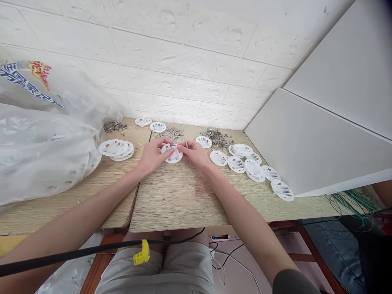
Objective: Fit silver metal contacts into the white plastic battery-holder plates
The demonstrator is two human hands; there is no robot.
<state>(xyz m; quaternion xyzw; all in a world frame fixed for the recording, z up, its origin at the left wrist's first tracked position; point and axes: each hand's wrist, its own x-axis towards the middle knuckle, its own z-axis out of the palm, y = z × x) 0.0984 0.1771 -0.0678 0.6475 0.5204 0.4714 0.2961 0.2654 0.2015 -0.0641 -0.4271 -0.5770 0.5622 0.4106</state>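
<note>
My left hand [153, 155] rests on the wooden table [171, 200] and grips the left side of a round white plastic disc [173, 155] with slots in it. My right hand [193, 154] is at the disc's right side, fingers pinched on a thin wooden stick [185, 142] that points up and away. What the stick's lower tip touches is hidden by my fingers.
A stack of white discs [116, 148] lies to the left, several more discs [251, 165] to the right. Piles of small metal bits [217, 138] sit near the brick wall. A big clear plastic bag [43, 134] fills the left. A white panel [318, 143] leans at right.
</note>
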